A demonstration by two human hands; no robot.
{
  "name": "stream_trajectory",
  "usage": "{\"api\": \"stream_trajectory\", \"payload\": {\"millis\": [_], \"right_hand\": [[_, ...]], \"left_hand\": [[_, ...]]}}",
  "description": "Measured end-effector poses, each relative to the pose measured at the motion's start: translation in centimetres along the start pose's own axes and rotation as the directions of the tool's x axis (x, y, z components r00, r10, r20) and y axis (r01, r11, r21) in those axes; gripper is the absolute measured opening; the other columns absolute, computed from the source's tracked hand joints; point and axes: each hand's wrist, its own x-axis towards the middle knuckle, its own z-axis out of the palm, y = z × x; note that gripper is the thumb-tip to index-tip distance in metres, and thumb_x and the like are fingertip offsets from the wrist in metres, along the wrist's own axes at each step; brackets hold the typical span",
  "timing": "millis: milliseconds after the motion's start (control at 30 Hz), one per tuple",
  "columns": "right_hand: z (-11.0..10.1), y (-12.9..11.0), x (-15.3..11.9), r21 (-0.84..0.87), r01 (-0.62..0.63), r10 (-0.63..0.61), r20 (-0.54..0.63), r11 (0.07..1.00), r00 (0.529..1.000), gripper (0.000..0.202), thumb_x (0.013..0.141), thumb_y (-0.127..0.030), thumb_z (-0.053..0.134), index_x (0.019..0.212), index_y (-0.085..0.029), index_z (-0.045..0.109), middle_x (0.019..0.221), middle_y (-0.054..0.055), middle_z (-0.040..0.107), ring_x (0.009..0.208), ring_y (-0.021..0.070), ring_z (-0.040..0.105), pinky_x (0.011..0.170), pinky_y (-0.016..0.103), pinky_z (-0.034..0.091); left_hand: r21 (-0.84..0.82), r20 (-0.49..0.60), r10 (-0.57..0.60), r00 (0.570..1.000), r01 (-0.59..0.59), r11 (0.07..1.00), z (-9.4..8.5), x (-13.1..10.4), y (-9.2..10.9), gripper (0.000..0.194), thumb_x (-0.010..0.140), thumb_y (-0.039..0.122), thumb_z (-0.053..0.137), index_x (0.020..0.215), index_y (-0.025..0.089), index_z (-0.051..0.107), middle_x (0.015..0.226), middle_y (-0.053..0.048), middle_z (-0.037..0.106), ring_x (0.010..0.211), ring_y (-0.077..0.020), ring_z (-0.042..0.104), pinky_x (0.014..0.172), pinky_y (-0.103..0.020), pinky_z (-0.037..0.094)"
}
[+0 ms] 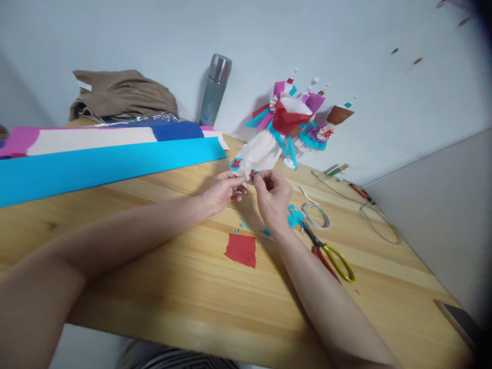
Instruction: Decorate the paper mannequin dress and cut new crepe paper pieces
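A paper figure stands at the back of the table in a white paper skirt (260, 148) and a red top (288, 122). My left hand (223, 193) has the skirt's lower edge between thumb and fingers. Close beside it, my right hand (274, 197) pinches the same hem at a small red paper flower (252, 173), which its fingertips partly cover. Another red flower on a blue backing (236, 163) sits on the hem further left. Below my hands lie a red paper square (241, 251) and tiny blue scraps. Scissors (340, 264) with yellow and red handles rest right of my right forearm.
A tape roll (326, 220) and blue paper scraps (294, 216) lie near the scissors. Long blue paper (115, 166) and other coloured sheets stretch across the left. A flask (213, 95), brown cloth (126, 92) and a second paper figure (315, 139) stand along the wall. A cable (365, 215) runs at right.
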Motion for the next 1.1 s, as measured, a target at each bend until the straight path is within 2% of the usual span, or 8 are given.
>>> {"api": "stream_trajectory", "payload": {"millis": [167, 267, 567, 867, 1100], "right_hand": [[-0.3, 0.1, -0.8, -0.062, 0.113, -0.113, 0.0, 0.992, 0.994, 0.009, 0.082, -0.03, 0.06, 0.081, -0.021, 0.06, 0.068, -0.002, 0.054, 0.059, 0.0143, 0.048, 0.059, 0.03, 0.041], [-0.4, 0.4, -1.2, -0.146, 0.19, -0.189, 0.02, 0.971, 0.982, 0.014, 0.082, -0.032, 0.065, 0.078, -0.023, 0.055, 0.069, -0.001, 0.051, 0.063, 0.0158, 0.047, 0.062, 0.032, 0.042], [-0.3, 0.8, -0.9, -0.208, 0.249, -0.251, 0.019, 0.946, 0.968, 0.01, 0.084, -0.027, 0.06, 0.077, -0.022, 0.057, 0.069, -0.001, 0.053, 0.066, 0.0173, 0.052, 0.066, 0.033, 0.043], [-0.3, 0.3, -0.8, -0.147, 0.146, -0.149, -0.008, 0.978, 0.989, 0.011, 0.084, -0.028, 0.056, 0.075, -0.021, 0.058, 0.069, 0.0, 0.059, 0.06, 0.0151, 0.05, 0.061, 0.032, 0.042], [-0.2, 0.6, -0.6, -0.021, 0.016, -0.017, -0.027, 1.0, 0.999, 0.014, 0.084, -0.032, 0.057, 0.077, -0.02, 0.06, 0.064, -0.001, 0.059, 0.056, 0.0139, 0.051, 0.056, 0.029, 0.04]], "left_hand": [[-0.016, -0.02, -0.008, 1.0, 0.008, 1.0, 0.0, 0.1, 0.0, 0.011, 0.077, 0.012, 0.071, 0.076, 0.014, 0.061, 0.066, 0.0, 0.063, 0.054, -0.0101, 0.058, 0.047, -0.022, 0.031], [-0.019, -0.005, 0.0, 1.0, 0.0, 1.0, -0.2, 0.1, 0.0, 0.014, 0.076, 0.014, 0.075, 0.074, 0.014, 0.061, 0.067, -0.001, 0.064, 0.054, -0.0087, 0.056, 0.048, -0.022, 0.032], [-0.023, 0.032, -0.003, 0.999, 0.004, 1.0, -0.3, 0.0, 0.0, 0.015, 0.075, 0.018, 0.079, 0.079, 0.013, 0.066, 0.071, -0.001, 0.065, 0.057, -0.0077, 0.056, 0.049, -0.021, 0.032], [-0.011, 0.017, 0.001, 1.0, -0.001, 1.0, -0.1, 0.0, 0.1, 0.014, 0.077, 0.016, 0.077, 0.08, 0.013, 0.063, 0.071, -0.001, 0.065, 0.056, -0.0082, 0.058, 0.049, -0.021, 0.034], [0.004, 0.01, 0.003, 1.0, -0.003, 1.0, -0.2, 0.1, -0.1, 0.012, 0.08, 0.017, 0.075, 0.085, 0.012, 0.065, 0.075, -0.002, 0.066, 0.057, -0.0081, 0.058, 0.049, -0.021, 0.033]]}}
